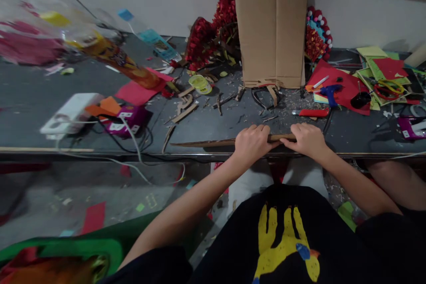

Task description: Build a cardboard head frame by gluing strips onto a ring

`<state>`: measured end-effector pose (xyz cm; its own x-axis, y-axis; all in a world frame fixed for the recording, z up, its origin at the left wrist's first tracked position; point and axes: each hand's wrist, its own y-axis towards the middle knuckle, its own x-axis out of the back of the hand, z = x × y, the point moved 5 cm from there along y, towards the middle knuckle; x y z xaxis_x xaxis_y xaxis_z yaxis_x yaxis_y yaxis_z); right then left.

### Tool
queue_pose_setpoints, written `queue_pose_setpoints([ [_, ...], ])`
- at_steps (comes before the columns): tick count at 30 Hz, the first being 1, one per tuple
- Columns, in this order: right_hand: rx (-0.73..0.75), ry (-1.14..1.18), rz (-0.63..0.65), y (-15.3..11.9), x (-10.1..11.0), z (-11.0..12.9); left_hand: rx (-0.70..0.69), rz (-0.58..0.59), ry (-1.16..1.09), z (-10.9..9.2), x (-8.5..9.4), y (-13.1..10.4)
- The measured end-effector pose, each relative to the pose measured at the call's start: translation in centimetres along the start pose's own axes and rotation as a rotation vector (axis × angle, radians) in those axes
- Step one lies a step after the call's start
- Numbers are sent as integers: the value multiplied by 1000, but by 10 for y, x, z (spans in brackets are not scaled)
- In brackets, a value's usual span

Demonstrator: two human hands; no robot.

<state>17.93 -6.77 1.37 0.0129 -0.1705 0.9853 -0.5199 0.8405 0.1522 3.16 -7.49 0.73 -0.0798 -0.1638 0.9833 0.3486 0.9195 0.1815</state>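
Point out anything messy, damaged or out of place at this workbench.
Mess stands out: cardboard scraps litter the dark tabletop before the upright cardboard panel, whose bottom edge looks ragged. A red paper piece lies on the floor, as if dropped. The cardboard strip held by the left hand and right hand shows no clear damage.

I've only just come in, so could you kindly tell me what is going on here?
The person's left hand and right hand both grip a cardboard strip along the front edge of the table. Beyond it lie a red cutter and scattered scraps, with a tall cardboard piece upright behind them.
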Motion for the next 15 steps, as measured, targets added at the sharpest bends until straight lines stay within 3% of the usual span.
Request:
queue_pose_setpoints([
  [6, -10, 42, 287, -4, 1, 4, 75, 274, -31, -5, 2, -5],
  [10, 2, 30, 392, -3, -3, 5, 108, 405, -53, -6, 1, -5],
  [15, -33, 28, 441, 6, -6, -2, 65, 401, -50, -2, 5, 5],
])
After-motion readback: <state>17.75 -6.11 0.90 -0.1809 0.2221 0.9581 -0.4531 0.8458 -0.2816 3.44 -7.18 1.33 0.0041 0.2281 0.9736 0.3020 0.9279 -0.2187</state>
